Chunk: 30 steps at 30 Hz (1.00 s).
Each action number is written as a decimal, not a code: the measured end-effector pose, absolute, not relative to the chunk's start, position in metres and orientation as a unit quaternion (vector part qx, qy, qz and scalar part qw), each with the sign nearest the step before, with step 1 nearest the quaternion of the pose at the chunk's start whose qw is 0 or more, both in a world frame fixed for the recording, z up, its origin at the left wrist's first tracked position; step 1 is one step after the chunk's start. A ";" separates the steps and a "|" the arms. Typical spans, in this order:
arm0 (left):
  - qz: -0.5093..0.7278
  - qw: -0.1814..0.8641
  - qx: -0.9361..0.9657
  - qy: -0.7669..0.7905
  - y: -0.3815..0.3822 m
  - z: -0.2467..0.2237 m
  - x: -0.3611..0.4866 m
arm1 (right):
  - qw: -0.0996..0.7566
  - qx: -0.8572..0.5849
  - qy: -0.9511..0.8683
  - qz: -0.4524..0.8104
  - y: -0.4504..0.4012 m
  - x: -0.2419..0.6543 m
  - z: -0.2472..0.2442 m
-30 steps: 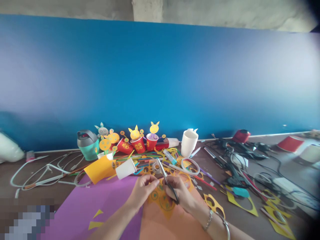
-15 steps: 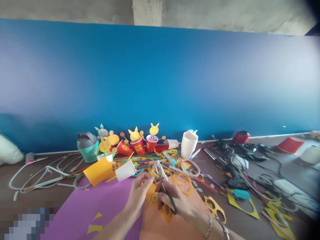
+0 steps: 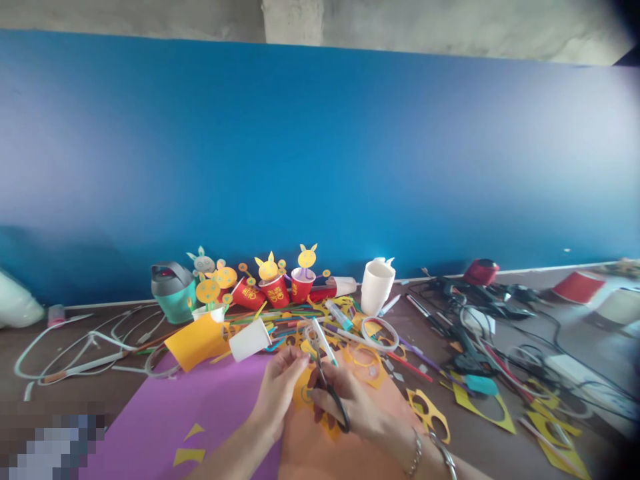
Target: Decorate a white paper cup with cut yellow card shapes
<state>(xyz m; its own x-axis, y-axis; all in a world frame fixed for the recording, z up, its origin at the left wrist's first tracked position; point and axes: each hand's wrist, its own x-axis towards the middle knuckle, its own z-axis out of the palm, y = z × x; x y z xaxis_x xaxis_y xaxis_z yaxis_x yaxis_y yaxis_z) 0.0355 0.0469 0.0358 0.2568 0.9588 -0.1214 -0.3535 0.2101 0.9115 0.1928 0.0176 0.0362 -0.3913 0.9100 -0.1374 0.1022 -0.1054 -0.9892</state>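
Observation:
Black-handled scissors (image 3: 327, 392) are in my right hand (image 3: 345, 397), their blades pointing away from me over the pile of craft pieces. My left hand (image 3: 280, 383) is beside them with thumb and fingers pinched together; whatever lies between the fingertips is too small to make out. Beneath the hands are an orange sheet (image 3: 305, 460) and a yellow paper piece with a small drawn circle, partly hidden by my right hand. A purple sheet (image 3: 230, 407) lies under my left forearm, with yellow scraps (image 3: 190, 457) on it.
Red cups (image 3: 275, 292) with yellow paper animal heads stand behind, near a tipped white cup (image 3: 250, 340), a green container (image 3: 175, 300) and a white cup (image 3: 379, 288). Black cables (image 3: 540, 327) and cut yellow paper (image 3: 487, 407) lie right, white cables (image 3: 95, 347) left.
The scissors have tilted slightly leftward in my right hand, and their blades look closer together. My left hand holds nearly the same pose. The whole view has shifted slightly.

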 end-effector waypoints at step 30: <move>0.494 0.632 0.433 0.411 0.051 0.045 0.033 | 0.347 -0.421 -0.593 0.593 0.021 0.195 0.026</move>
